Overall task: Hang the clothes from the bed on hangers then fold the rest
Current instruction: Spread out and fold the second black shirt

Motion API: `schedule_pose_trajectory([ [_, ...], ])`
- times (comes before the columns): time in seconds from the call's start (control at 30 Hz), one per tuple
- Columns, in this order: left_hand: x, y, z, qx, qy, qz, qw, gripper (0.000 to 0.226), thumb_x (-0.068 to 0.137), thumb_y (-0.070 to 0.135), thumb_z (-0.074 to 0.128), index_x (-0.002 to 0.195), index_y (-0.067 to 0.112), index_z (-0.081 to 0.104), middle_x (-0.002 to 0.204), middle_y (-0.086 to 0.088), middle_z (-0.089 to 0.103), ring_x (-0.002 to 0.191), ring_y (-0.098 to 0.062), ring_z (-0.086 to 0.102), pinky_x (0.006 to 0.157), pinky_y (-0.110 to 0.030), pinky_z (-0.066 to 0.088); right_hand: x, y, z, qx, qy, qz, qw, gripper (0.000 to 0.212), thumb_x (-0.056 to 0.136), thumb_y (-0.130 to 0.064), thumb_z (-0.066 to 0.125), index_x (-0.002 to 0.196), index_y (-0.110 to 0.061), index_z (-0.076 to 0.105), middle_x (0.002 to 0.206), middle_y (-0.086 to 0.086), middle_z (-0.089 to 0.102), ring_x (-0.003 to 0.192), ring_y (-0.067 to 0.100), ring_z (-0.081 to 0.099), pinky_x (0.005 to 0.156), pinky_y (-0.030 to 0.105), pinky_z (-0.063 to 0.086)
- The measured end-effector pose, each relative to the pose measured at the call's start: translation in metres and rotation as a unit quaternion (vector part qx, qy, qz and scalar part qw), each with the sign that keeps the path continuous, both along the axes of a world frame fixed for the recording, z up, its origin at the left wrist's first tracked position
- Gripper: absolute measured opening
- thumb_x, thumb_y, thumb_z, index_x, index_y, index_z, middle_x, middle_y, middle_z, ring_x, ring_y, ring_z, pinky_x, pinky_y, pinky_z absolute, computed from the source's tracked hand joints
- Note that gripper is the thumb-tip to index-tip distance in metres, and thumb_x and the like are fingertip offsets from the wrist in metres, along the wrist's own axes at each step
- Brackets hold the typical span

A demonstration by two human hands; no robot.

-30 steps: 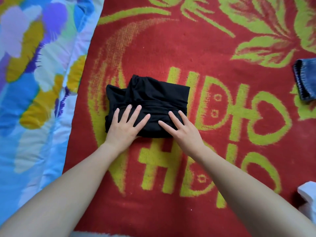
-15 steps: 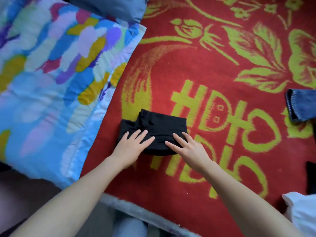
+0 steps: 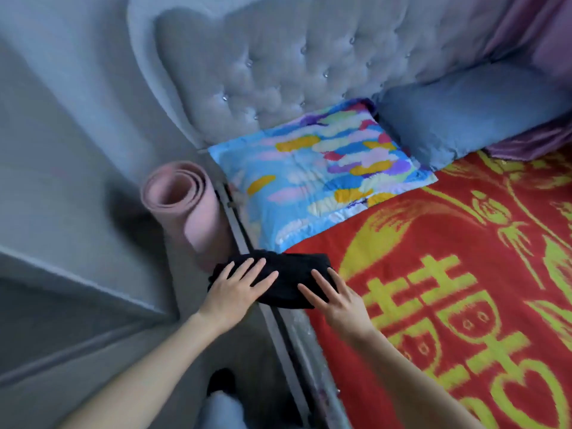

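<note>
A bed spread with a red blanket (image 3: 433,258) patterned in yellow-green meets a grey tufted headboard (image 3: 278,72), with a brightly blotched pillow (image 3: 315,174) and a blue pillow (image 3: 464,119) at its head. A rolled pink mat (image 3: 185,212) stands on the grey floor beside it. A folded black garment (image 3: 291,274) sits at the bed's edge, just below the blotched pillow, overhanging the frame. The left hand (image 3: 238,292) and right hand (image 3: 337,301) lie flat on top of it, fingers straight, gripping nothing
</note>
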State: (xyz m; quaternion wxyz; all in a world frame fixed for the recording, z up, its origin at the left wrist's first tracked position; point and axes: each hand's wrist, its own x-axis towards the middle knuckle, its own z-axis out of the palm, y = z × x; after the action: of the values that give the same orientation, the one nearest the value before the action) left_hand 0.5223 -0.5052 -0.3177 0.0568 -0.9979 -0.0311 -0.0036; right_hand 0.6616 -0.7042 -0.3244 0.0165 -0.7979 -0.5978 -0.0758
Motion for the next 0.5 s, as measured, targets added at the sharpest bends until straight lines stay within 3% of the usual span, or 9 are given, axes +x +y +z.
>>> schedule_pose_trajectory([
  [0.13, -0.111, 0.032, 0.041, 0.032, 0.000, 0.131, 0.991, 0.089, 0.028, 0.002, 0.090, 0.112, 0.023, 0.070, 0.112, -0.010, 0.069, 0.096, -0.025, 0.069, 0.072, -0.039, 0.058, -0.063, 0.075, 0.036, 0.012, -0.026, 0.136, 0.990, 0.062, 0.066, -0.002, 0.032, 0.104, -0.030, 0.073, 0.105, 0.009, 0.071, 0.089, 0.032, 0.070, 0.054, 0.028, 0.057],
  [0.3, -0.250, 0.062, 0.074, 0.043, 0.027, 0.267, 0.962, 0.091, 0.019, 0.018, 0.094, 0.107, 0.028, 0.073, 0.105, -0.006, 0.071, 0.088, -0.018, 0.071, 0.062, -0.027, 0.057, -0.168, 0.160, 0.071, 0.045, -0.068, 0.268, 0.960, 0.057, 0.065, -0.010, 0.036, 0.097, -0.035, 0.075, 0.098, 0.004, 0.073, 0.080, 0.026, 0.072, 0.048, 0.022, 0.053],
  [0.4, -0.352, 0.079, 0.102, 0.077, 0.036, 0.350, 0.933, 0.095, 0.014, 0.025, 0.094, 0.106, 0.032, 0.072, 0.104, -0.001, 0.072, 0.083, -0.012, 0.070, 0.057, -0.021, 0.053, -0.257, 0.218, 0.097, 0.099, -0.087, 0.345, 0.929, 0.056, 0.064, -0.009, 0.036, 0.095, -0.033, 0.076, 0.096, 0.005, 0.074, 0.077, 0.027, 0.072, 0.047, 0.022, 0.053],
  [0.5, -0.464, 0.094, 0.134, 0.083, 0.009, 0.438, 0.895, 0.095, 0.016, 0.018, 0.094, 0.107, 0.029, 0.072, 0.104, -0.004, 0.071, 0.082, -0.015, 0.071, 0.055, -0.022, 0.053, -0.362, 0.265, 0.134, 0.133, -0.112, 0.404, 0.898, 0.052, 0.066, -0.007, 0.043, 0.099, -0.032, 0.075, 0.099, 0.006, 0.073, 0.081, 0.028, 0.071, 0.042, 0.022, 0.051],
])
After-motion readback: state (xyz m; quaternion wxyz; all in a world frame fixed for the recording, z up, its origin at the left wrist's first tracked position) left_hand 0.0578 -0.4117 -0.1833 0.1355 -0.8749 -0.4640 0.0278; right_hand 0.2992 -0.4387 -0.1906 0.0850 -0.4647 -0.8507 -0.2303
